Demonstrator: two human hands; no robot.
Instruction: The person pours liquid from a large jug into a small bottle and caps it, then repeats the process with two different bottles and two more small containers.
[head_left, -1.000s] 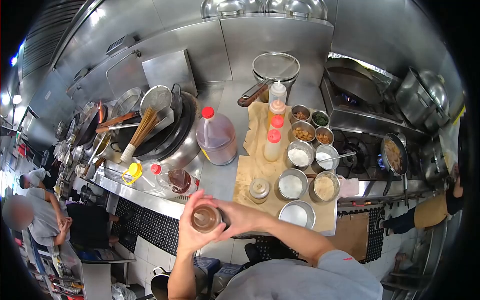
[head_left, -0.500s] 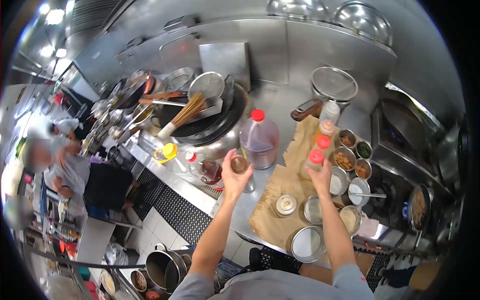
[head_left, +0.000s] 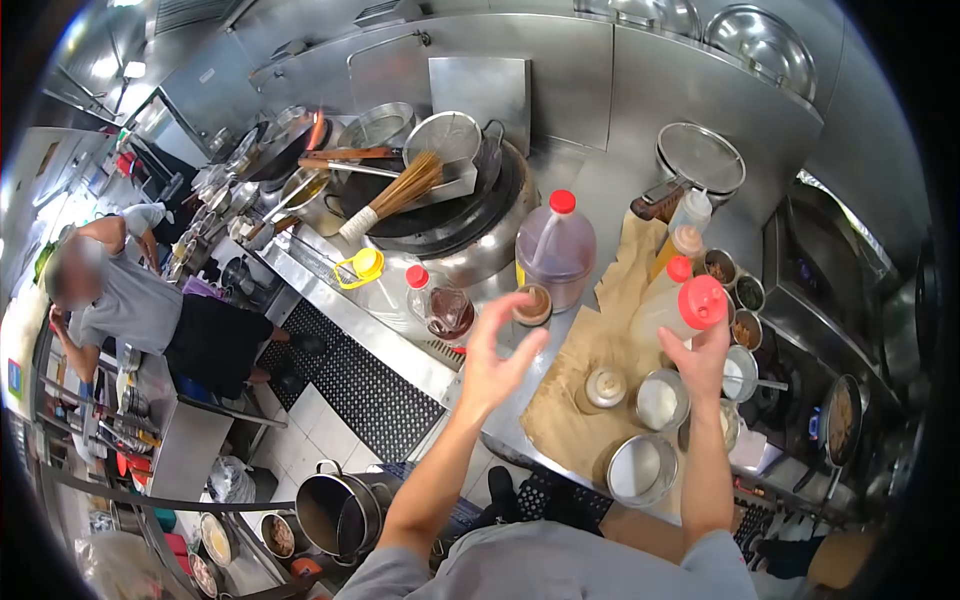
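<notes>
My left hand (head_left: 498, 360) is open, thumb and fingers apart, just beside a small round container with a brown top (head_left: 533, 304). My right hand (head_left: 708, 362) grips a translucent bottle with a red lid (head_left: 703, 302), which is tilted so its lid faces me. Behind it, another red-capped bottle (head_left: 679, 268) and an orange-topped squeeze bottle (head_left: 686, 240) stand in a row. Left of my right hand, a short jar with a pale lid (head_left: 605, 387) sits on brown paper (head_left: 560, 410), near a metal tub of white powder (head_left: 659, 400).
A large red-capped jug (head_left: 556, 250) and a smaller jug of dark liquid (head_left: 440, 305) stand by the wok station (head_left: 500, 245). Small metal tubs (head_left: 748, 292) line the right. A pan (head_left: 842, 420) sits over the stove. Another person (head_left: 145, 290) stands at left.
My left hand has let go of the small brown-topped container, which now stands on the counter. My right hand has lifted the red-lidded bottle and tilted it. The view has shifted slightly.
</notes>
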